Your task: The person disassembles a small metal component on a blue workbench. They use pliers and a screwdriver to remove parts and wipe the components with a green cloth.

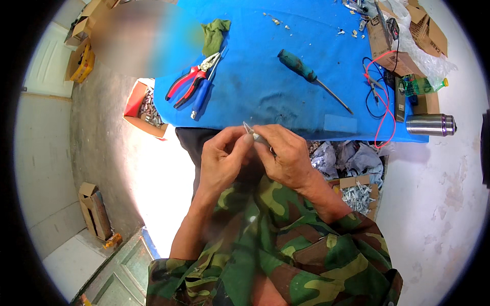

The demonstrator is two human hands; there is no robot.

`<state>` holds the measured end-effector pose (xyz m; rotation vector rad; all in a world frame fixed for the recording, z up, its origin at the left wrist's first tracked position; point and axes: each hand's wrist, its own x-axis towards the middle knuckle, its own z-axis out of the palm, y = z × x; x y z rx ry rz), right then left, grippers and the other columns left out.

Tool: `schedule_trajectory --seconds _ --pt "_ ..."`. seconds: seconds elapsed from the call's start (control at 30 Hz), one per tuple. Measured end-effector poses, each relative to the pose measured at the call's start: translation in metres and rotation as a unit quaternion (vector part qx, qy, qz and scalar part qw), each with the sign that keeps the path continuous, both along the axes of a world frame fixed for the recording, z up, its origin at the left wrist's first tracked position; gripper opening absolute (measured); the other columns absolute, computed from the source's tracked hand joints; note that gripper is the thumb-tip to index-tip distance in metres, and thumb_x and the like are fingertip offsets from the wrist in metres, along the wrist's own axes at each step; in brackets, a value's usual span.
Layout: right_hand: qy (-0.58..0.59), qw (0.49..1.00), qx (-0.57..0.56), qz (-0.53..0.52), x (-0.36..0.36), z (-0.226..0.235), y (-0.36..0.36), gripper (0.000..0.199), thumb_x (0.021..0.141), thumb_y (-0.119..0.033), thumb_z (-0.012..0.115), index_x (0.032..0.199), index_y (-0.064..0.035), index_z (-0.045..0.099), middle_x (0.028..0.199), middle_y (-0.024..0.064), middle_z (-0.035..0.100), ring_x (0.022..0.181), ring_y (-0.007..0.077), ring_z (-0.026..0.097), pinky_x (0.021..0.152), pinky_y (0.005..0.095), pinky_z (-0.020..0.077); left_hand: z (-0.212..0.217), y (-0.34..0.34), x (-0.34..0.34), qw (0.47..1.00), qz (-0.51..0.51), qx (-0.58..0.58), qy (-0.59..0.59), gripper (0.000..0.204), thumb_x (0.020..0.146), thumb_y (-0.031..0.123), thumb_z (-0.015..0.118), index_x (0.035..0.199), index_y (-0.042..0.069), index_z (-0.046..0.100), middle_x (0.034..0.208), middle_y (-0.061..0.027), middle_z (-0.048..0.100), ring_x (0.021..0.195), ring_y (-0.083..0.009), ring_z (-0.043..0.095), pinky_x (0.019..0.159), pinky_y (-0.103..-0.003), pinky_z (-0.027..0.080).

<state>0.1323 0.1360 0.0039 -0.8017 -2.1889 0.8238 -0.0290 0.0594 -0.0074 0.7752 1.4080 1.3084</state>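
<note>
Close together at the front edge of the blue-covered table (245,92), my left hand (223,157) and my right hand (287,158) pinch one small pale, metallic-looking piece (248,127) between thumbs and forefingers. A thin pointed end sticks up from it; the fingers hide most of the rest, so its kind is unclear. Beyond my left hand lie pliers (192,81) with red and black handles. A blue-handled screwdriver (202,97) rests against them, its shaft by the jaws. Further right, a screwdriver (301,67) with a dark green handle points toward the near right.
A green cloth (215,35) and small scraps (276,21) lie at the back. On the right are red and black test leads (380,92), a green bottle (422,85) and a steel flask (431,124). Boxes of small metal parts (149,109) (357,198) flank the table below.
</note>
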Motion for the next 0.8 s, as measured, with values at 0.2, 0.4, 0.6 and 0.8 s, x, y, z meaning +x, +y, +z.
schedule_trajectory --seconds 0.2,0.4,0.6,0.8 --pt "0.014 0.999 0.045 -0.019 -0.004 -0.003 -0.011 0.031 0.085 -0.002 0.073 0.117 -0.0014 0.069 0.104 0.0149 0.072 0.091 0.0347 0.071 0.077 0.0421 0.0579 -0.002 -0.009 0.007 1.000 0.014 0.019 0.013 0.022 0.106 0.015 0.064 0.117 -0.003 0.069 0.091 -0.0031 0.070 0.073 -0.0073 0.063 0.063 -0.023 0.051" --pt "0.017 0.997 0.058 -0.038 -0.004 -0.010 -0.017 0.035 0.083 -0.001 0.074 0.117 -0.0023 0.070 0.104 0.0133 0.072 0.090 0.0330 0.072 0.076 0.0412 0.0583 0.008 -0.011 0.006 1.000 0.025 0.000 0.009 0.018 0.106 0.012 0.063 0.112 -0.003 0.069 0.088 -0.0029 0.069 0.071 -0.0071 0.061 0.063 -0.022 0.050" --pt "-0.003 0.998 0.042 -0.040 -0.005 -0.015 -0.025 0.036 0.082 -0.001 0.076 0.117 -0.0019 0.070 0.105 0.0138 0.072 0.091 0.0333 0.072 0.077 0.0409 0.0584 -0.014 -0.017 -0.002 1.000 0.017 -0.014 -0.008 0.016 0.106 0.011 0.063 0.109 -0.003 0.071 0.086 -0.0019 0.069 0.072 -0.0069 0.061 0.063 -0.022 0.049" --pt "-0.008 0.997 0.065 -0.040 -0.008 -0.024 -0.030 0.039 0.082 -0.001 0.075 0.120 -0.0016 0.069 0.106 0.0158 0.071 0.091 0.0343 0.071 0.077 0.0419 0.0579 -0.014 -0.014 -0.001 0.998 0.022 -0.010 0.063 0.013 0.105 0.007 0.062 0.108 -0.002 0.070 0.089 -0.0008 0.069 0.074 -0.0059 0.063 0.064 -0.021 0.051"
